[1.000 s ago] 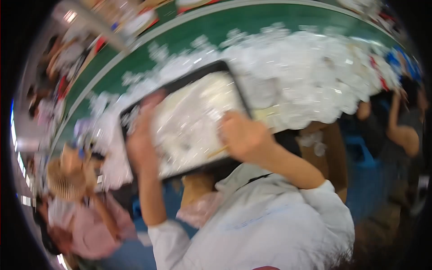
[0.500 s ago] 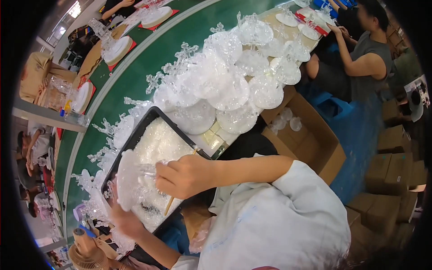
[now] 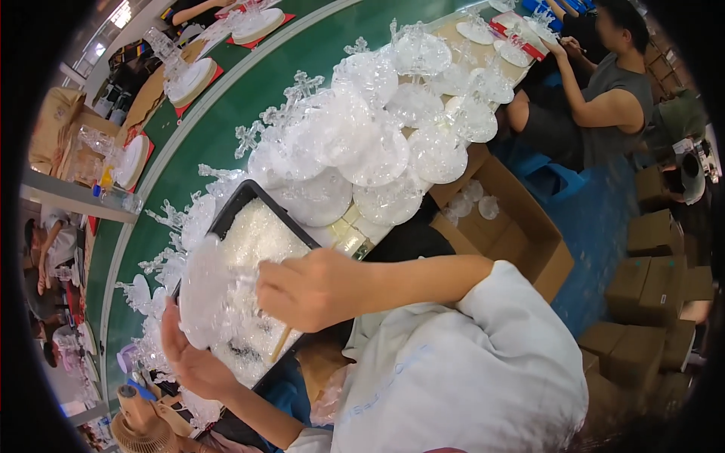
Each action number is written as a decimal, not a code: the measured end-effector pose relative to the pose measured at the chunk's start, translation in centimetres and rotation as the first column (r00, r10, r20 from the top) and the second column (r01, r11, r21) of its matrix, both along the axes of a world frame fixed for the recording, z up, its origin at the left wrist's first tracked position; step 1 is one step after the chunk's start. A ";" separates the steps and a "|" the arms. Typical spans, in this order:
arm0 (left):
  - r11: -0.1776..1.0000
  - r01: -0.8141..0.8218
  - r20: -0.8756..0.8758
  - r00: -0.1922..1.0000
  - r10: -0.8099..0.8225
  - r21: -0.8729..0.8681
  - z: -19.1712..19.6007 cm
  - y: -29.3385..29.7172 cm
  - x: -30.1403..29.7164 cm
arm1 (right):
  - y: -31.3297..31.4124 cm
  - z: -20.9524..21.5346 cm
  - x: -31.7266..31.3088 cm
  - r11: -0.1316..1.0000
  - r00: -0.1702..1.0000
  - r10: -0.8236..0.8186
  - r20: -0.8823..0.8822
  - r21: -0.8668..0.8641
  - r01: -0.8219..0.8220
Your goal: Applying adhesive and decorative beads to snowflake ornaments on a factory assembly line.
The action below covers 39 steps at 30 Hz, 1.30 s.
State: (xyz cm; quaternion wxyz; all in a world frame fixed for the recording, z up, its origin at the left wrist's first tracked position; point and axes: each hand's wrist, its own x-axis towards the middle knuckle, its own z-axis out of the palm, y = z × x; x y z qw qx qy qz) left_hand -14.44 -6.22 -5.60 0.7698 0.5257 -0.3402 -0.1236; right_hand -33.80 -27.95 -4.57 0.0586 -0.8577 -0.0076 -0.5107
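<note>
A white disc-shaped base with a clear plastic stem [image 3: 201, 291] is tilted over a black tray [image 3: 240, 198] of glittery clear-white granules [image 3: 264, 230]. My right hand [image 3: 313, 291] is closed round the clear stem, and its fingers are partly blurred. A thin wooden stick [image 3: 281, 344] passes through that same hand and slants down toward the tray's near edge. My left hand [image 3: 198, 368] lies along the disc's lower left edge with fingers stretched apart. Whether it touches the disc I cannot tell.
Many similar clear ornaments on white discs [image 3: 340, 136] crowd the green table [image 3: 226, 124] beyond the tray. An open cardboard box [image 3: 521, 226] holding a few round pieces stands at right. A co-worker [image 3: 612, 90] sits at upper right. A fan [image 3: 140, 423] is at lower left.
The disc has shifted slightly left and its edge is blurred. My left hand has moved a little left and down, its fingers spreading away from the disc. My right hand keeps its grip.
</note>
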 end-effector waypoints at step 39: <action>0.737 -0.420 0.807 0.516 -0.287 0.530 -4.9 -40.9 -33.1 | -32.5 8.9 -14.8 0.945 0.699 -0.194 -0.688 0.061 0.322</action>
